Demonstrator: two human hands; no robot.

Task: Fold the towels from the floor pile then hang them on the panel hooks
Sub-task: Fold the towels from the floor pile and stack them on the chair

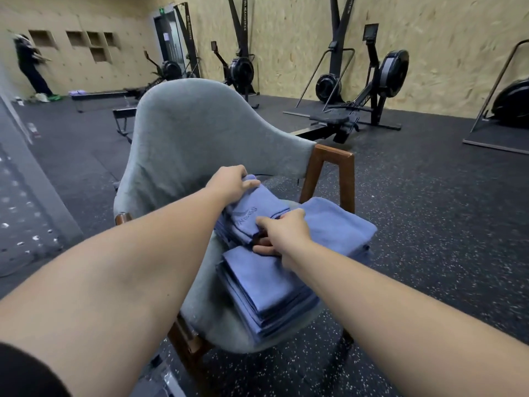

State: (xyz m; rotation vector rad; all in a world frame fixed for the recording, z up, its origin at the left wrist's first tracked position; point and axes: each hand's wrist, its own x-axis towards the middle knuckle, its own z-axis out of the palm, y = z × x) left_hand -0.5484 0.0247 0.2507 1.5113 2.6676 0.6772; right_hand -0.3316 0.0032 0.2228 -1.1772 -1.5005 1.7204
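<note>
Left hand (232, 181) and right hand (283, 233) grip folded towel (257, 213) on chair (186, 133).

Folded blue towels (266, 285) crowd the seat of the grey upholstered chair (186, 133) before me; its curved back blocks the far side, while speckled black floor (429, 239) to its right lies open.

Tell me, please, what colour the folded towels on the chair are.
The towels are blue, clearest in the head view.
</note>
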